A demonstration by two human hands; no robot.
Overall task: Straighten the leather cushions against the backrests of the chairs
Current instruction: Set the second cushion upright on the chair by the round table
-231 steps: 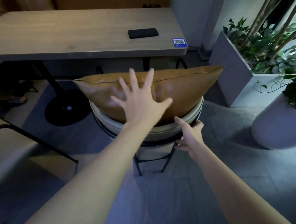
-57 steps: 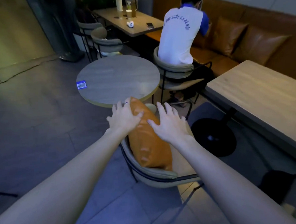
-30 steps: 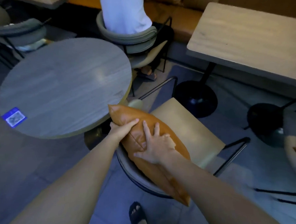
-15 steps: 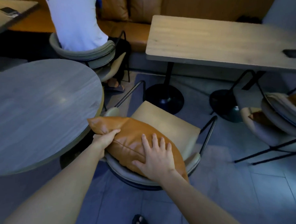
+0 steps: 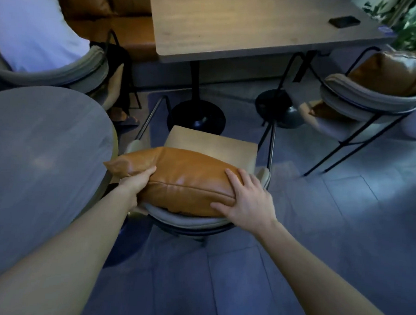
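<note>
As I read this view from my remote station, each label below marks 1 part of the scene.

Cushion: tan leather cushion (image 5: 186,180) lying along the curved backrest (image 5: 186,220) of the near chair (image 5: 212,143), its long seam facing me, its left corner jutting past the backrest end toward the round bench (image 5: 43,153).

Left hand: left hand (image 5: 135,182) clenched on the cushion's left end, fingers curled over the top and denting the leather.

Right hand: right hand (image 5: 248,202) spread flat on the cushion's right end, thumb along the lower edge; pressing, not gripping.

Softness: I judge the fill soft and springy, since the surface dimples under the left fingers and bulges between the 2 hands.

Weight: likely light; 1 hand per end looks ample.

Surface: glossy leather, so I expect flat palms to slide; a pinch at the corners or along the seam should hold better.

Where to hold: both short ends, as now, to turn and seat it level.

Risk: it sits high on the backrest and could roll off the back.

Other cushion: a second cushion (image 5: 397,73) rests in the chair at far right.
</note>
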